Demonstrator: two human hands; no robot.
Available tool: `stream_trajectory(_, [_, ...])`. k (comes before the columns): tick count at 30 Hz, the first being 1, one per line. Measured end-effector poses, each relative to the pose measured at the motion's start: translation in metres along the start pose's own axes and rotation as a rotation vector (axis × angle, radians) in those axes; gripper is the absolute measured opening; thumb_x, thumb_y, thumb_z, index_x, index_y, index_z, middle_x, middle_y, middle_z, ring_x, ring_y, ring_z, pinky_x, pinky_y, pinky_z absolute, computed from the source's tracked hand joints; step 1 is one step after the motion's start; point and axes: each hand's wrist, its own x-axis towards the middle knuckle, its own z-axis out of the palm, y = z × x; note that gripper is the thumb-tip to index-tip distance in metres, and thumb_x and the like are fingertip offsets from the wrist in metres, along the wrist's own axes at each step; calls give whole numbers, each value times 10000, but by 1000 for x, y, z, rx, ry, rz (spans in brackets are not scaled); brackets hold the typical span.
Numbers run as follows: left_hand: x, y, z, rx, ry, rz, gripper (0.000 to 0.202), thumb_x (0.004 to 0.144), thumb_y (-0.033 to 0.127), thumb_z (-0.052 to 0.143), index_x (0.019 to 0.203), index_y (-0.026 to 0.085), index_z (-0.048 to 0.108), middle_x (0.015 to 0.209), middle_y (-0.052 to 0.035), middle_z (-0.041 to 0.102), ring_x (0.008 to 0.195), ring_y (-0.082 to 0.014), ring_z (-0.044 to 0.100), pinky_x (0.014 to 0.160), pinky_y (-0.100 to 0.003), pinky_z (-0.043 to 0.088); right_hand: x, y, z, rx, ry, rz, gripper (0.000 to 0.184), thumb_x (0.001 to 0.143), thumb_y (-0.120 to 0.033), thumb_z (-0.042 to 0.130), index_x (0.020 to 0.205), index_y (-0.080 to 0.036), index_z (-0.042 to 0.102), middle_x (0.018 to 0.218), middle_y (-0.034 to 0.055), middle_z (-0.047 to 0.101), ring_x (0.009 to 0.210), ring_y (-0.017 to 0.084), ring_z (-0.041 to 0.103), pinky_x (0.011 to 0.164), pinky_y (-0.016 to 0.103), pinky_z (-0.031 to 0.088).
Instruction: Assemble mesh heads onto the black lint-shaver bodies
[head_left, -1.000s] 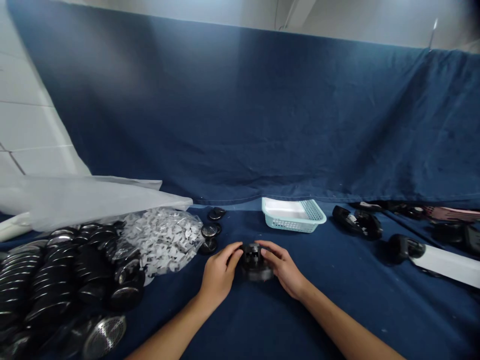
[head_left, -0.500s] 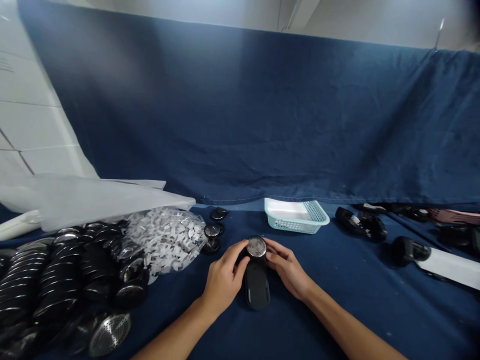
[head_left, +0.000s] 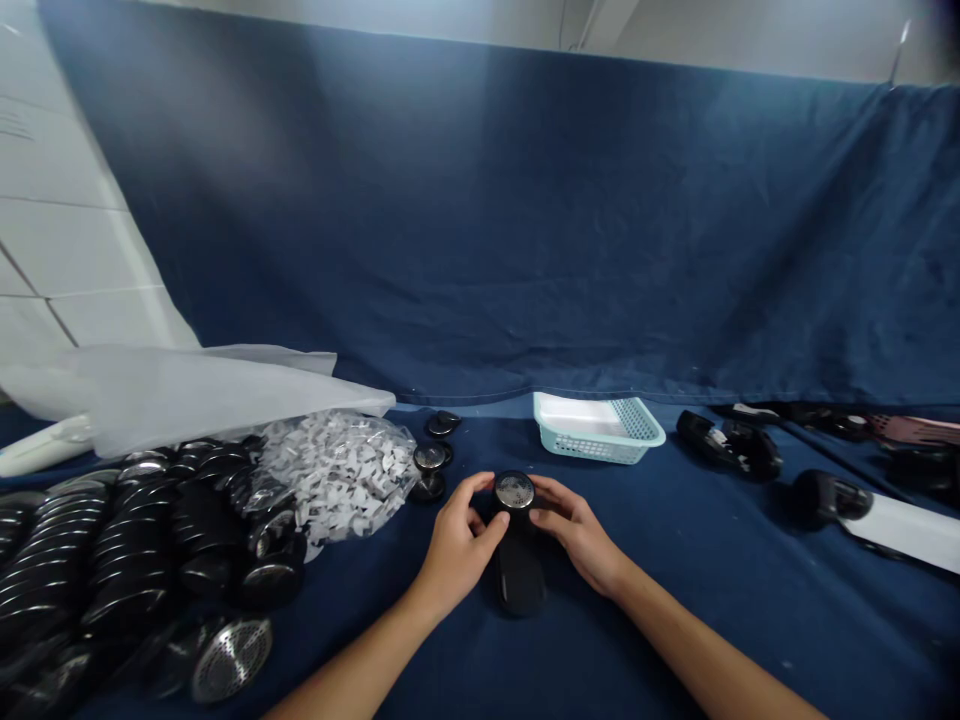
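A black fabric shaver lies on the blue cloth in front of me, its handle toward me. Its round, perforated metal head faces up at the far end. My left hand pinches the head's left rim with thumb and fingers. From the other side, my right hand grips the right rim, thumb near the front. The fingertips behind the head are partly hidden. Left of my hands sit a few loose shaver heads with black rims.
At left stand rows of stacked black shaver heads, beside a clear bag of small white pieces. A light-blue basket holds something white. Black shaver bodies and a white strip lie at right. A blue curtain hangs behind.
The view has shifted slightly. Both thumbs have moved closer together at the front of the shaver head, and the hands still hold it.
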Motion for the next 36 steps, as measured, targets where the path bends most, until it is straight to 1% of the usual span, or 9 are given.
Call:
stream_trajectory(3, [2,1,1,-105,-56,-98,539,778,302,610,1291,198,482,1196,-96,598,536,-71,506,503,-225,440,0,0,1,-49,-16,-15,443,738,-280,746,1166,-268,633,1200,49,652,1134,251,563,997,406,393])
stream_trajectory(6, [3,3,-1,-180,-149,-181,560,780,276,575,1325,193,474,930,-39,656,510,-84,488,469,-212,401,0,0,1,-68,-29,-22,460,747,-287,741,1189,-264,615,1209,57,644,1147,265,558,1011,438,385])
stream_trajectory(8, [3,4,-2,-211,-187,-202,561,777,250,557,1330,196,482,747,9,627,500,-93,487,462,-204,385,0,0,1,-65,-42,-22,475,744,-290,744,1198,-259,607,1221,60,638,1165,270,550,1024,448,375])
stream_trajectory(11, [4,2,-3,-238,-201,-210,560,776,229,541,1333,209,490,651,40,588,483,-93,484,460,-198,376,0,0,1,-68,-28,-14,480,734,-297,757,1190,-261,613,1224,54,639,1169,264,550,1042,439,361])
stream_trajectory(17, [6,-7,-2,-245,-204,-213,564,792,235,517,1355,216,482,648,36,585,468,-89,489,419,-185,349,-2,-2,3,-72,-36,-14,457,753,-293,739,1192,-266,613,1229,49,633,1143,251,559,1024,416,374])
stream_trajectory(22, [8,-11,-4,-238,-210,-235,594,808,257,488,1398,199,446,621,31,570,461,-100,499,375,-175,338,-2,-2,3,-61,2,-6,428,751,-332,732,1161,-257,638,1183,54,652,1139,264,547,1001,413,382])
stream_trajectory(26, [10,-10,-5,-238,-216,-246,607,810,262,469,1408,164,435,576,32,557,447,-103,501,365,-167,335,0,4,0,-54,45,31,342,846,-408,612,1144,-245,647,1170,64,652,1079,258,569,920,404,426])
stream_trajectory(33, [11,-7,-5,-252,-173,-253,573,804,295,459,1344,112,503,574,9,593,424,-106,510,355,-171,347,2,6,1,-85,60,26,352,867,-482,593,1120,-246,658,1101,52,662,1037,230,570,875,347,438])
stream_trajectory(36, [12,-8,-6,-271,-151,-274,542,790,306,484,1287,101,549,528,23,570,409,-108,507,355,-174,353,2,4,2,-106,58,20,358,879,-506,571,1108,-248,667,1085,48,668,1029,226,576,890,347,437])
